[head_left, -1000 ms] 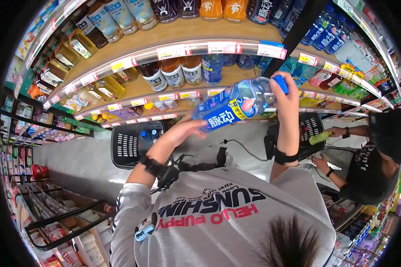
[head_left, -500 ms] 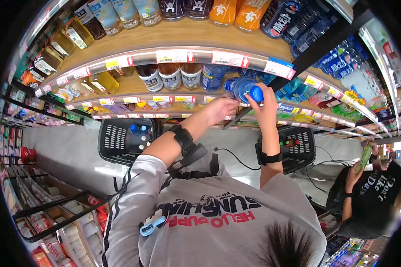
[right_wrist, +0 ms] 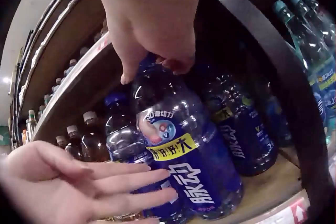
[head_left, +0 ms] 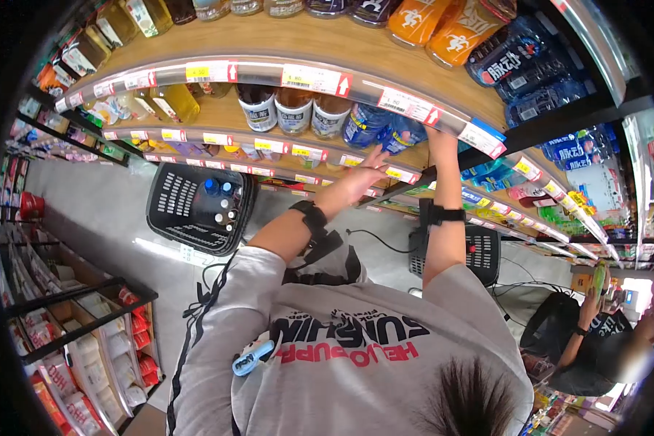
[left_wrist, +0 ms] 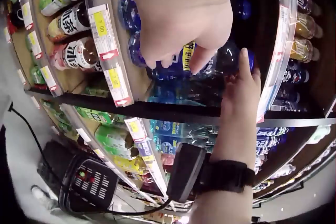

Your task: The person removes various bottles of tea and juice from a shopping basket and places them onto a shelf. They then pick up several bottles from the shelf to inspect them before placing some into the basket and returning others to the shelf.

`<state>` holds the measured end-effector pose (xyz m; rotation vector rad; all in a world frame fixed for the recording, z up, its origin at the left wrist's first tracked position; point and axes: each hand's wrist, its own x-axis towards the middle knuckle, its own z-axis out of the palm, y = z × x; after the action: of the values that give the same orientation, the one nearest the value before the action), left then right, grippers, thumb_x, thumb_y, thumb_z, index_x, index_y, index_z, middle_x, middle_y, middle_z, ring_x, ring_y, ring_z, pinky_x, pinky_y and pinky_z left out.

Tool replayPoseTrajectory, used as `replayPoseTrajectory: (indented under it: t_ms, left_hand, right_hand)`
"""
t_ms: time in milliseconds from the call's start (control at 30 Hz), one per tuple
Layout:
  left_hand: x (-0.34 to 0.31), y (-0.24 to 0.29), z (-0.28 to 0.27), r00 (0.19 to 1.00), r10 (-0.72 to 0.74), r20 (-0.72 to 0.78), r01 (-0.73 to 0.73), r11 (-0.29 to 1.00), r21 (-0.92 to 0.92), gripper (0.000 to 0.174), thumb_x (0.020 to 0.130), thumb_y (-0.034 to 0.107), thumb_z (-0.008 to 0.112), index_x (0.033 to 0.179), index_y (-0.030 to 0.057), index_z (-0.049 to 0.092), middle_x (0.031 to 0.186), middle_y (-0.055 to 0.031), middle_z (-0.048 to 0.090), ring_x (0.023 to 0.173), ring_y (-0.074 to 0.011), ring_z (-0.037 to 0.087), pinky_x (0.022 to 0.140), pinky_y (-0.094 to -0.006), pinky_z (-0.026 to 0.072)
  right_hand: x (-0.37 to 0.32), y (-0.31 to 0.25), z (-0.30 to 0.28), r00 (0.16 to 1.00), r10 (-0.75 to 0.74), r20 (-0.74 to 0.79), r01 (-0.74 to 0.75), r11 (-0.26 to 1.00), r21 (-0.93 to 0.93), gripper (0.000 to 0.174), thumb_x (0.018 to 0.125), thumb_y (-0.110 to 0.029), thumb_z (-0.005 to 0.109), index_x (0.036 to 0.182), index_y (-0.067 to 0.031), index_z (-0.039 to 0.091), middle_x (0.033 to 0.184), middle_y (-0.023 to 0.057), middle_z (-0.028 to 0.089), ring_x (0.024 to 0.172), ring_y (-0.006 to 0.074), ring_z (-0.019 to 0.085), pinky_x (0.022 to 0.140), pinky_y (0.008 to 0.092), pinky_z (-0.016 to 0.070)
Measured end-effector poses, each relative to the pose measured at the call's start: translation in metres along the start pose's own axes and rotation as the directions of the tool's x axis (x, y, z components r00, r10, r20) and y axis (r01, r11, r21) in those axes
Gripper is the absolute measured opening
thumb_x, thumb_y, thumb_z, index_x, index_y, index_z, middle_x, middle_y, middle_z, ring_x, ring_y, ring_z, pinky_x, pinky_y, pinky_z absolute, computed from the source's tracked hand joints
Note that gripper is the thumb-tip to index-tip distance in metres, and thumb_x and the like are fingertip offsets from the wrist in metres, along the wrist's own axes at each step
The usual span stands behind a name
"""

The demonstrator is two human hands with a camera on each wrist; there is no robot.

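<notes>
A large blue drink bottle with a yellow label band stands slightly tilted on the lower shelf among similar bottles. My right hand grips it from above by its blue cap and neck. In the head view that hand reaches in under the upper shelf's edge, which hides its fingertips. My left hand is open, its straight fingers at the bottle's lower side. Seen from the head, the left hand is at the shelf's front edge, palm turned toward the bottle.
Dark and amber bottles stand left of the blue ones. A black upright divides the shelving on the right. On the floor sit a black basket holding bottles and a second basket. Another person is at the right.
The blue bottle has gone from being held out in front of the shelves to standing on the lower shelf. Both hands moved with it; the left has come off its base.
</notes>
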<state>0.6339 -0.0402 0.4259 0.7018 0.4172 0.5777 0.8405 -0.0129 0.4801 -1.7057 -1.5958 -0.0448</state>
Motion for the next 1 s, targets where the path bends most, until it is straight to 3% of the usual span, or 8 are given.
replayPoseTrajectory:
  t_ms: [267,300,367,467,600,700,867,1000]
  left_hand:
    - [-0.09,0.016,-0.105,0.985,-0.157,-0.069,0.157,0.988,-0.001,0.047,0.079,0.008,0.05,0.124,0.0093,0.037,0.122,-0.0052,0.048,0.106,-0.0187,0.05,0.087,-0.0312,0.0394]
    - [-0.108,0.012,-0.127,0.956,-0.197,-0.219,0.208,0.978,0.028,0.046,0.079,0.009,0.051,0.123,0.0099,0.039,0.119,-0.0049,0.05,0.104,-0.0196,0.052,0.085,-0.0333,0.0408]
    - [-0.147,-0.003,-0.183,0.882,-0.186,-0.433,0.191,0.981,-0.033,0.04,0.079,0.007,0.049,0.118,0.0112,0.044,0.112,-0.0058,0.054,0.099,-0.0227,0.054,0.082,-0.0354,0.0418]
    - [-0.207,-0.025,-0.258,0.703,-0.169,-0.691,0.094,0.985,-0.144,0.03,0.079,0.017,0.047,0.109,0.014,0.049,0.102,-0.0039,0.059,0.093,-0.0197,0.056,0.08,-0.033,0.0389]
    - [-0.263,-0.05,-0.337,0.508,-0.237,-0.828,-0.029,0.956,-0.291,0.025,0.077,0.017,0.044,0.101,0.0127,0.05,0.094,-0.0061,0.061,0.084,-0.021,0.057,0.075,-0.0369,0.0393]
    - [-0.287,-0.057,-0.374,0.479,-0.262,-0.838,-0.038,0.947,-0.318,0.025,0.078,0.022,0.043,0.101,0.0136,0.049,0.094,-0.0054,0.06,0.086,-0.021,0.057,0.075,-0.0363,0.0393]
    - [-0.298,-0.08,-0.467,0.395,-0.434,-0.81,-0.239,0.803,-0.547,0.023,0.083,0.019,0.04,0.104,0.0116,0.048,0.094,-0.0068,0.06,0.083,-0.0208,0.059,0.075,-0.0359,0.0427]
    - [-0.291,-0.098,-0.548,0.471,-0.397,-0.787,-0.32,0.755,-0.572,0.027,0.084,0.02,0.04,0.109,0.0106,0.046,0.101,-0.0061,0.057,0.083,-0.0212,0.059,0.07,-0.0333,0.0428]
  right_hand:
    - [0.026,0.045,0.029,0.959,-0.268,-0.089,0.163,0.782,-0.601,0.022,0.081,-0.02,0.05,0.091,-0.0022,0.057,0.094,0.0188,0.058,0.091,0.0316,0.055,0.079,0.041,0.0408]
    - [0.014,0.03,0.03,0.954,-0.146,-0.262,0.102,0.979,-0.175,0.019,0.08,-0.016,0.054,0.091,-0.0006,0.056,0.092,0.0158,0.059,0.087,0.0268,0.055,0.077,0.0372,0.0414]
    - [-0.013,-0.024,0.033,0.891,0.23,-0.391,0.035,0.825,0.565,0.022,0.079,-0.006,0.06,0.097,0.002,0.05,0.084,0.0059,0.055,0.076,0.0141,0.051,0.07,0.0275,0.0412]
    - [-0.078,-0.074,0.056,0.873,0.281,-0.399,-0.1,0.902,0.419,0.028,0.084,-0.007,0.052,0.108,0.0024,0.041,0.087,0.0078,0.051,0.076,0.0143,0.047,0.071,0.0268,0.0403]
    - [-0.162,-0.103,0.138,0.943,0.15,0.297,-0.225,0.945,0.239,0.02,0.082,-0.009,0.052,0.099,-0.0003,0.053,0.085,0.0115,0.056,0.075,0.0185,0.053,0.071,0.0285,0.0425]
    - [-0.212,-0.15,0.224,0.633,0.205,0.747,-0.444,0.886,0.133,0.015,0.082,-0.012,0.051,0.094,-0.0039,0.057,0.076,0.0033,0.057,0.072,0.0121,0.053,0.069,0.0237,0.042]
    - [-0.249,-0.222,0.399,0.173,0.186,0.967,-0.799,0.601,0.027,0.017,0.082,-0.014,0.053,0.097,-0.005,0.057,0.077,0.0019,0.058,0.071,0.0091,0.053,0.065,0.0218,0.0422]
    - [-0.26,-0.247,0.559,0.048,0.208,0.977,-0.886,0.461,-0.054,0.021,0.083,-0.018,0.053,0.1,-0.0063,0.055,0.081,0.0025,0.058,0.072,0.0103,0.054,0.064,0.0229,0.0426]
